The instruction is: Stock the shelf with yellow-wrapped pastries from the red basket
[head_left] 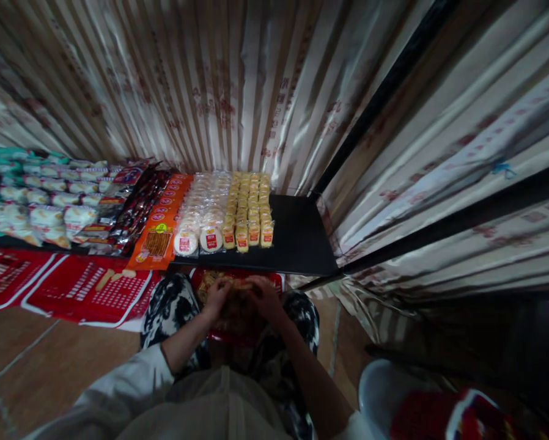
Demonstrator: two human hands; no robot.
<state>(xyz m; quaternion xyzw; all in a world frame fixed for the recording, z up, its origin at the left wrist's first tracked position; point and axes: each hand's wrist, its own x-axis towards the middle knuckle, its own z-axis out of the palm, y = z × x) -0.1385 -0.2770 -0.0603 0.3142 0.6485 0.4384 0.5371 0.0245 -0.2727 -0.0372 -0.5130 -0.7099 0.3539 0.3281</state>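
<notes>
My left hand point(216, 297) and my right hand point(264, 294) meet low in the middle, over a red basket point(278, 281) between my knees. Both hands have their fingers curled round small clear packets of yellowish snacks point(238, 307) lying in the basket; it is dark there and the grip is hard to read. Just beyond the hands is a black shelf point(297, 238). On it stand rows of small yellow packets with red labels point(249, 208) and round pale cakes in clear wrap point(201, 217).
Orange snack packs point(159, 235), dark red packs point(137, 208) and white-and-teal bags point(40, 195) fill the shelf to the left. Empty red baskets point(86, 287) lie on the brown tiled floor. Striped plastic sheeting point(238, 91) hangs behind and to the right. A white stool point(384, 391) stands at lower right.
</notes>
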